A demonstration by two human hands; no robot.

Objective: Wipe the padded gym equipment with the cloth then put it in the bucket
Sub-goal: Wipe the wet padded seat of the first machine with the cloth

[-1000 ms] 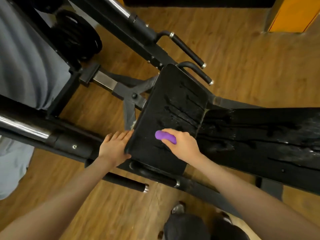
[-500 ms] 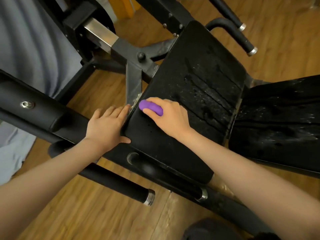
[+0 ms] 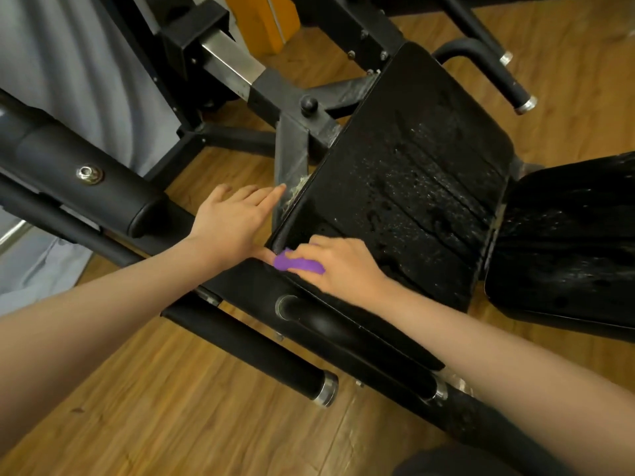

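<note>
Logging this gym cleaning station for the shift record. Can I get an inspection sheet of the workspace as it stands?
Surface: black padded seat pad, wet streaks and droplets.
Job's things: purple cloth at the pad's near-left corner; bucket not seen.
Clutter: whitish grime on the metal bracket by the pad's left edge.
Grippers: right hand holds the cloth; left hand rests at the pad's left edge, fingers straight.
Cables: nothing seen.
Surroundings: wooden floor, black machine frame.

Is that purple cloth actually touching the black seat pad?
Touching. The head view shows the right hand pressing the purple cloth onto the seat pad's near corner.
</note>
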